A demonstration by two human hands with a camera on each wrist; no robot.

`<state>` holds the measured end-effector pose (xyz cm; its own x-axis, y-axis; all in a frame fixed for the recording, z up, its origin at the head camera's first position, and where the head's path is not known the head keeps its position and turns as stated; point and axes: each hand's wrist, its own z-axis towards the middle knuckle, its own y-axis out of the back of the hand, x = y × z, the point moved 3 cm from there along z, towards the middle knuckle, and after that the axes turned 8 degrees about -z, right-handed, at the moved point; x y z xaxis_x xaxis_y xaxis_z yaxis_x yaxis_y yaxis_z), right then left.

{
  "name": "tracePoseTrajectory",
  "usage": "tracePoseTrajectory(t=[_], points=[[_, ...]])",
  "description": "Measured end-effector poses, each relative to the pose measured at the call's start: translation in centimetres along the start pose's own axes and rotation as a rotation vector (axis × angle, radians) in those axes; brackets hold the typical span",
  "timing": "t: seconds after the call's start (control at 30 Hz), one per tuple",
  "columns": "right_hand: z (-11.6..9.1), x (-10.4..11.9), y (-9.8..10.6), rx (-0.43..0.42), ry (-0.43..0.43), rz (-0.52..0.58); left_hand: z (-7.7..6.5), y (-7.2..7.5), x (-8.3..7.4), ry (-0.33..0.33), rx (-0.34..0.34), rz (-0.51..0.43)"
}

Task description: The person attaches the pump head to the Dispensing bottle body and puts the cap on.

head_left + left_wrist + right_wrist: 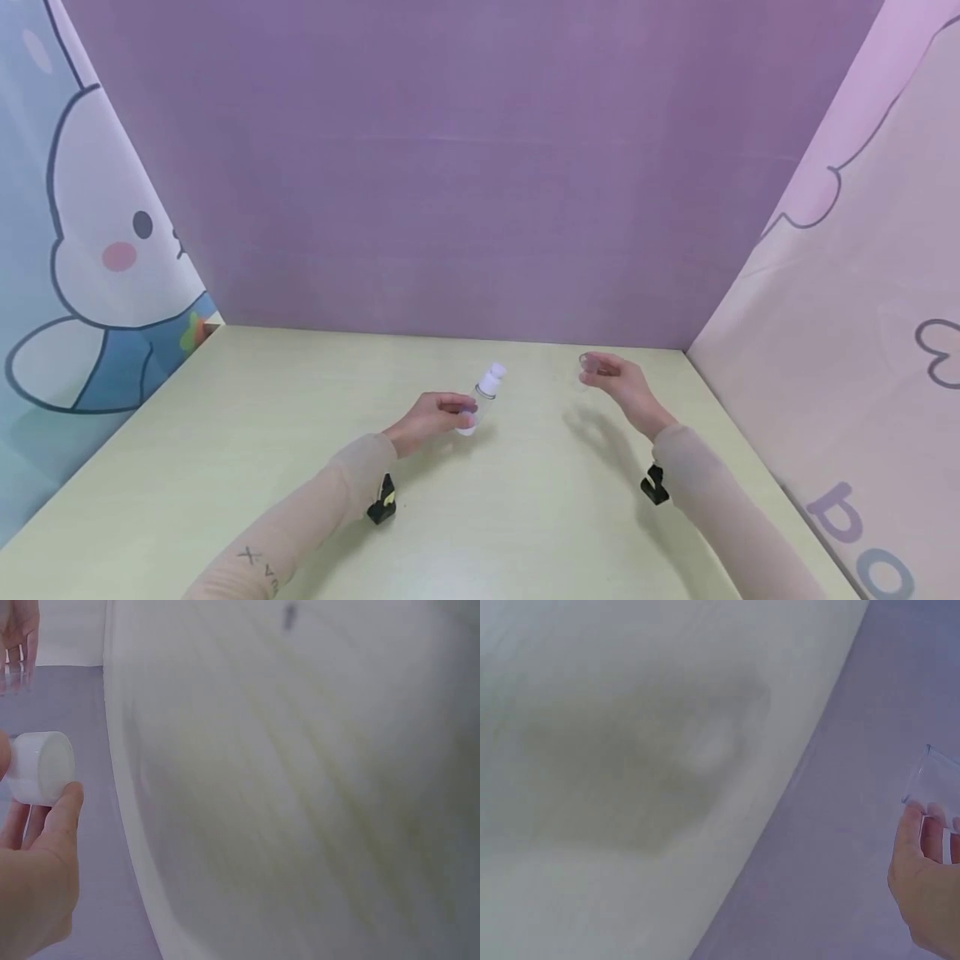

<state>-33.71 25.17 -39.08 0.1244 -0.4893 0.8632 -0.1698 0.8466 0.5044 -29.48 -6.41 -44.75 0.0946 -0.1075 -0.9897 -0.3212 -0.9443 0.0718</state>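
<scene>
My left hand [427, 421] grips a small bottle [483, 402] with a white pump head and a clear, silver-ringed body, tilted to the right above the table. In the left wrist view the white base of the bottle [54, 769] faces the camera, with thumb and fingers around it. Off to the right, my right hand [628, 392] holds a clear cap [589, 363] by its side, raised over the table. Only part of this transparent cap [939, 784] shows in the right wrist view, the fingertips visible through it. Bottle and cap are well apart.
Both hands are above a pale yellow table [525, 517]. A purple panel [480, 183] rises at its back edge. Printed sheets flank it, one with a rabbit cartoon [112, 225] on the left and a pink one [847, 333] on the right.
</scene>
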Motion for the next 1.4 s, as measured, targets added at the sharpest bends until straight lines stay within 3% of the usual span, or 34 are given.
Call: tracePoseTrajectory(t=[0.37,0.87,0.97,1.2,1.4], points=[[-0.1,3.2,-0.5,-0.004,0.019,0.040,0.5,-0.3,0.0,-0.001,0.009,0.005],[0.0,6.4,-3.9,0.025,0.028,0.199,0.5,-0.6,-0.1,0.006,0.008,-0.004],[-0.1,7.0,-4.7,0.048,0.038,0.214,0.4,-0.8,-0.2,0.015,0.016,0.003],[-0.1,8.0,-6.0,0.083,0.074,0.259,0.4,-1.0,-0.5,-0.035,0.045,0.021],[-0.1,8.4,-6.7,0.108,0.084,0.247,0.4,-1.2,-0.5,-0.009,0.037,0.002]])
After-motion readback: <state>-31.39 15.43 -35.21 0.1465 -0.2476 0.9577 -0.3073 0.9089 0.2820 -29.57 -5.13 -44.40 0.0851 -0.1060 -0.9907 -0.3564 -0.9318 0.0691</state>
